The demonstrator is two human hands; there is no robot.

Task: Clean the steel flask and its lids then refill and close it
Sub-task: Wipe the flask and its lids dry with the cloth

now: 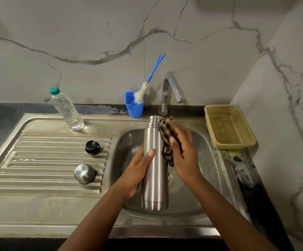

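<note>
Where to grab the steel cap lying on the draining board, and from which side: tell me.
Take the steel cap by its round side wall, coming from above. It stands with its flat closed top up on the ribbed draining board, so thumb and fingers can straddle the top and pinch opposite sides. Nothing crowds it; the black inner lid sits apart, farther back. The left hand is nearer but holds the flask.

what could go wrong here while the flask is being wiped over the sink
1. The left hand grips the steel flask around its middle over the sink basin; if the surface is wet, it may slip and drop into the basin.
2. The right hand rubs the checked cloth near the open mouth, so lint or dirty water might get inside.
3. The black inner lid and steel cap sit on the ribbed drainboard and could get knocked off.
</note>
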